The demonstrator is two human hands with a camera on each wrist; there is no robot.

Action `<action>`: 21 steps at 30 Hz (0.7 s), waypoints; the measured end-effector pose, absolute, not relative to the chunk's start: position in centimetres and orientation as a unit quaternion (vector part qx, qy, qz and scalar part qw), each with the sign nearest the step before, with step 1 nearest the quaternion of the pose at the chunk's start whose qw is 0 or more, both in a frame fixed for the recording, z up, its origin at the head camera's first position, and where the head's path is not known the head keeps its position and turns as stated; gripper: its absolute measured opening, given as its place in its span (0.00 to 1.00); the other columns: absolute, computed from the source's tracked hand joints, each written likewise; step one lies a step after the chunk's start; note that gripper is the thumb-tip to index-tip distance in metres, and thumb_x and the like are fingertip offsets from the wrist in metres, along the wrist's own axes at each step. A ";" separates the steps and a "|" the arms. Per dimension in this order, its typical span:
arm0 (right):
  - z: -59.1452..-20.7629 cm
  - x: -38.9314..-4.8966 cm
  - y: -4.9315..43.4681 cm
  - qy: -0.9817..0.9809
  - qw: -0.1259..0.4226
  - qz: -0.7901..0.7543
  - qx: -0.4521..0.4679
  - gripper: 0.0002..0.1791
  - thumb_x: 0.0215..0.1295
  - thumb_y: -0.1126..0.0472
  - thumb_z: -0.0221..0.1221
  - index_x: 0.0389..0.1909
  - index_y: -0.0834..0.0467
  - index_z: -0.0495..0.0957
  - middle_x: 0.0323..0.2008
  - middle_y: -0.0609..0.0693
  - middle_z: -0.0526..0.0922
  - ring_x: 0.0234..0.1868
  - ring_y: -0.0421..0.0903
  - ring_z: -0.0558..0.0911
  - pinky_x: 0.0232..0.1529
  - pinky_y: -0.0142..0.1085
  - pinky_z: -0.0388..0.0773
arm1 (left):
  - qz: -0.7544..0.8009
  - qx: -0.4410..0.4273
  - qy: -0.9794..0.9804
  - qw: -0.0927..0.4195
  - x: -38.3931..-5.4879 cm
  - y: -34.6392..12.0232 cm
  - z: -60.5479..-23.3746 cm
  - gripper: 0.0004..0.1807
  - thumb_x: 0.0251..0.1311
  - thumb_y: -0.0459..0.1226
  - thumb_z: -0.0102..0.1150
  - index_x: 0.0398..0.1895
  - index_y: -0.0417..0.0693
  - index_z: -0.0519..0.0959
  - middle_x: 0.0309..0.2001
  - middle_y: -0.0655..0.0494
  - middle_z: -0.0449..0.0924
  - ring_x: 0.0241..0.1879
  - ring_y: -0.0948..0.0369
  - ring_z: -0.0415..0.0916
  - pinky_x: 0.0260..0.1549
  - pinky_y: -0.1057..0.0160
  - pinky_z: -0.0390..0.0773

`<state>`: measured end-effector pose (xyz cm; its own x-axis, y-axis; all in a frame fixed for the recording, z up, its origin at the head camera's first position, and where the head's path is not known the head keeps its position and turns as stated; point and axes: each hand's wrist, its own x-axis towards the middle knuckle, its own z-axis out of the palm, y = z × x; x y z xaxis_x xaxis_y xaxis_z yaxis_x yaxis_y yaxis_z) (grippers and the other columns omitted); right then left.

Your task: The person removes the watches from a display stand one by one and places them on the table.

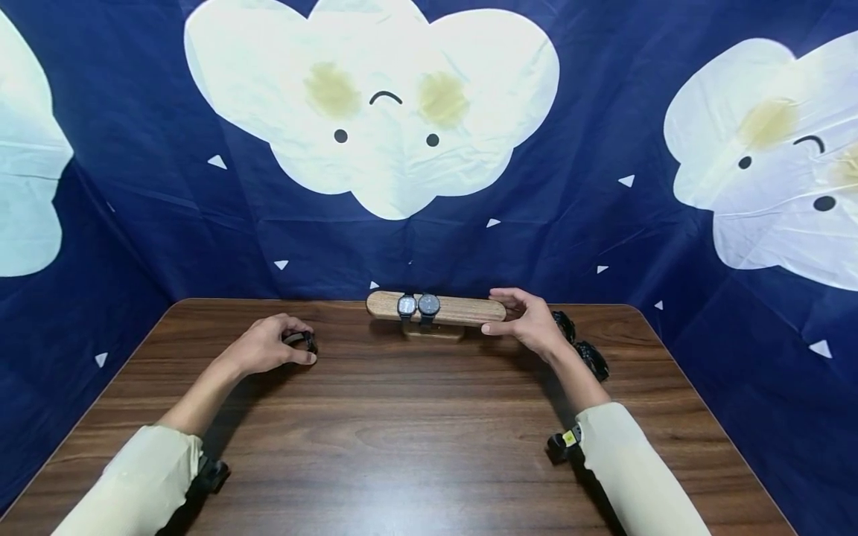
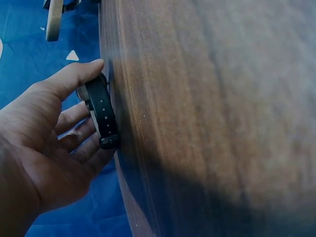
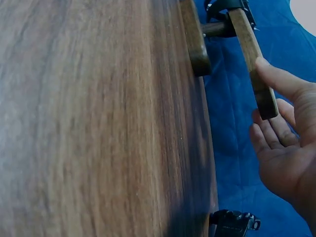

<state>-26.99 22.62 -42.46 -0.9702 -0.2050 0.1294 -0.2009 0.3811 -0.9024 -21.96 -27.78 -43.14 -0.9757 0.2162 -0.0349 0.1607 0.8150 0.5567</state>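
My left hand point(image 1: 268, 346) holds a wristwatch with a black strap point(image 1: 310, 341) at the table's left side. In the left wrist view, the thumb lies on one end of this watch point(image 2: 102, 111) and the fingers are behind it; holes show along its strap. Around the right end of a wooden watch stand point(image 1: 462, 310), my right hand point(image 1: 532, 326) has its thumb in front and fingers behind the bar. Two watches hang side by side on that bar: a squarish one point(image 1: 407, 305) and a round dark one point(image 1: 429, 304).
Right of the stand, beyond my right hand, lie black watches point(image 1: 593, 360), partly hidden by the hand and wrist. A brown wooden table point(image 1: 402, 432) spreads before me. Behind its far edge hangs a dark blue cloth point(image 1: 322, 238) with white clouds.
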 end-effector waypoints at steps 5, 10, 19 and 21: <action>-42.7 -27.0 23.0 0.843 0.004 -0.525 -0.116 0.42 0.59 0.62 0.84 0.75 0.60 0.81 0.66 0.62 0.90 0.65 0.58 0.88 0.59 0.30 0.82 | 0.289 0.105 0.951 0.039 -21.9 -27.8 -43.2 0.36 0.59 0.51 0.86 0.66 0.41 0.87 0.68 0.31 0.82 0.61 0.40 0.84 0.60 0.37 0.84; -42.9 -26.9 23.1 0.842 0.002 -0.528 -0.108 0.40 0.61 0.62 0.84 0.75 0.58 0.82 0.65 0.62 0.90 0.63 0.58 0.90 0.54 0.27 0.83 | 0.291 0.107 0.950 0.032 -21.9 -28.1 -43.4 0.37 0.59 0.50 0.87 0.67 0.42 0.86 0.70 0.30 0.81 0.62 0.38 0.83 0.60 0.36 0.84; -43.1 -26.7 22.8 0.832 0.005 -0.548 -0.084 0.40 0.63 0.65 0.82 0.77 0.56 0.81 0.68 0.61 0.89 0.66 0.55 0.88 0.53 0.25 0.84 | 0.293 0.107 0.950 0.031 -21.8 -28.4 -43.2 0.39 0.58 0.53 0.88 0.69 0.44 0.86 0.71 0.31 0.80 0.65 0.35 0.82 0.63 0.32 0.81; -43.2 -26.8 22.7 0.829 0.005 -0.553 -0.078 0.40 0.63 0.66 0.82 0.77 0.56 0.81 0.69 0.62 0.88 0.65 0.53 0.88 0.53 0.24 0.84 | 0.294 0.108 0.949 0.024 -21.9 -28.3 -42.9 0.40 0.58 0.54 0.88 0.69 0.44 0.86 0.70 0.32 0.80 0.67 0.35 0.81 0.65 0.31 0.80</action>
